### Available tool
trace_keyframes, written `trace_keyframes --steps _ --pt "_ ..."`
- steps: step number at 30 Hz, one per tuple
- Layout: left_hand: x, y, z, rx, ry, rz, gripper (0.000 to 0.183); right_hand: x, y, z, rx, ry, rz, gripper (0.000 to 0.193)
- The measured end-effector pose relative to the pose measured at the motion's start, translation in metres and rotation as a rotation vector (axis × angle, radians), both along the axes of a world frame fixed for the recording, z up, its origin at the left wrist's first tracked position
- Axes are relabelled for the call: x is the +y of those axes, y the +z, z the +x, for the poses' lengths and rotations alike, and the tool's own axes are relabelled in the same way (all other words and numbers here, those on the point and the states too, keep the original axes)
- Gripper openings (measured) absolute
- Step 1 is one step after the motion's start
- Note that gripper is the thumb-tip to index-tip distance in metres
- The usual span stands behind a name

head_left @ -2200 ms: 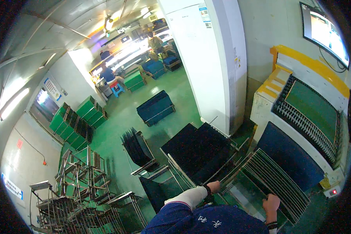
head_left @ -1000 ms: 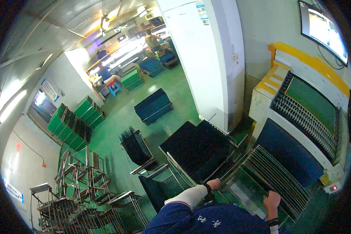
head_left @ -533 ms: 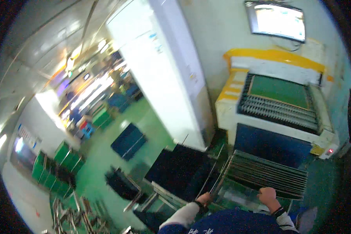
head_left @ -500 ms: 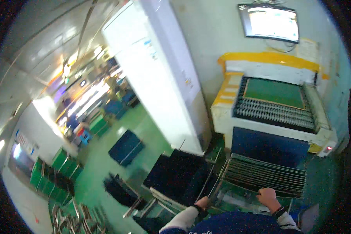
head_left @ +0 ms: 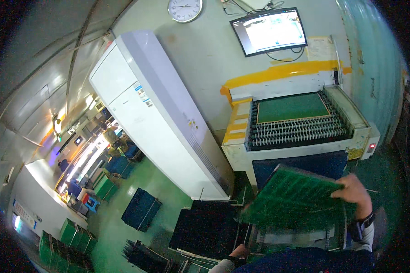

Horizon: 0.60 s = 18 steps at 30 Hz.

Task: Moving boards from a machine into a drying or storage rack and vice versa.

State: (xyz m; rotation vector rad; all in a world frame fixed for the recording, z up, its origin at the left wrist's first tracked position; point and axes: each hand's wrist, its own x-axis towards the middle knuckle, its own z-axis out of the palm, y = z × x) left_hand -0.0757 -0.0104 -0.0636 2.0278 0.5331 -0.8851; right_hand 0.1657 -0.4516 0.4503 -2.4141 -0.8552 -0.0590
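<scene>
My right hand (head_left: 354,194) is closed on the right edge of a green circuit board panel (head_left: 291,195), held tilted in front of the roller machine. Faint stripes run across it; I cannot tell whether it is one board or several together. Below it, partly hidden, is a rack (head_left: 328,239) with a pale sheet in its base. My left hand (head_left: 240,251) is closed low beside the rack's left side; what its fingers hold is hidden. A similar green panel (head_left: 294,108) lies flat on the rollers (head_left: 298,131) of the machine.
Left of the rack stand dark stacked panels (head_left: 202,230) and a dark bundle (head_left: 143,257). A dark blue bin (head_left: 141,209) sits on the green floor. A tall white cabinet unit (head_left: 164,118) stands behind, and a screen (head_left: 271,32) hangs on the wall.
My right hand has moved up and right, and the green panel is now raised in it above the rack. My left hand stays low by the rack. The view has shifted.
</scene>
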Motion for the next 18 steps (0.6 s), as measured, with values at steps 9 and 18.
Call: trace_keyframes --steps 9,18 --pt "0.001 0.007 0.002 -0.096 0.129 -0.086 0.023 -0.019 -0.021 0.032 0.563 -0.154 1.486 0.041" --pt "-0.007 0.053 -0.001 0.053 0.743 -0.598 0.024 0.028 -0.103 0.046 0.946 0.040 1.684 0.044"
